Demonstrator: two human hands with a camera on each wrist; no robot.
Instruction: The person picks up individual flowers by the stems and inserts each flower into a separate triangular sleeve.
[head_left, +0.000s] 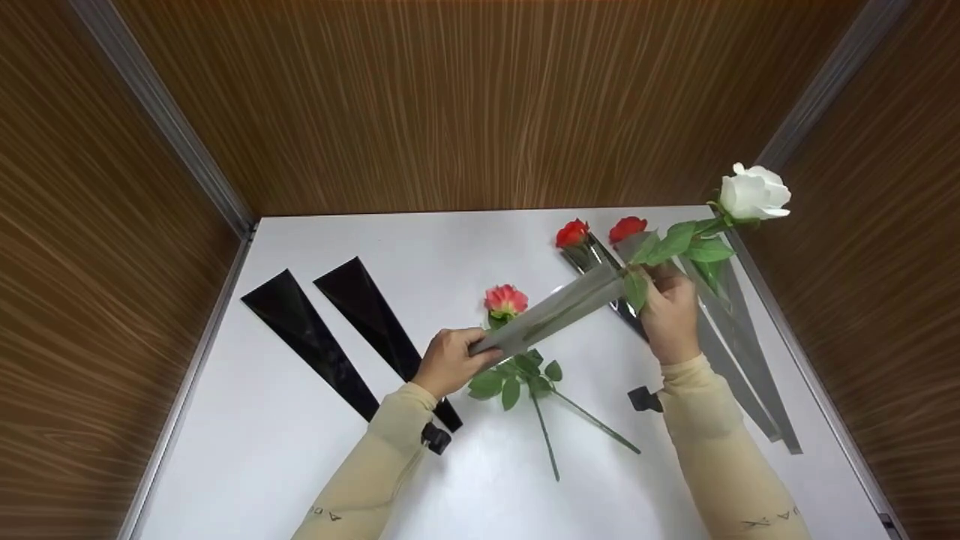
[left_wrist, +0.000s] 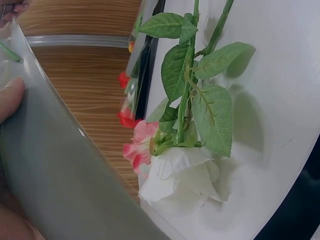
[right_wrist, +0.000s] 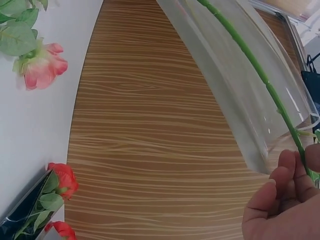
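Observation:
My right hand [head_left: 670, 307] pinches the green stem [right_wrist: 270, 90] of a white rose [head_left: 754, 193], whose bloom is raised at the far right. The lower stem lies inside a translucent grey flower sleeve [head_left: 555, 311], held slanting above the table. My left hand [head_left: 454, 360] grips the sleeve's narrow lower end, with the thumb on its face in the left wrist view. Beneath the sleeve, a pink rose [head_left: 506, 300] lies on the table. Beside it is another white rose [left_wrist: 182, 175], its bloom hidden from the head view.
Two black sleeves [head_left: 311, 341] lie flat at the left of the white table [head_left: 247, 450]. Wrapped red roses [head_left: 573, 233] rest at the back right. Grey sleeves [head_left: 750, 360] lie along the right edge. Wood-grain panels [head_left: 480, 105] enclose the back and sides.

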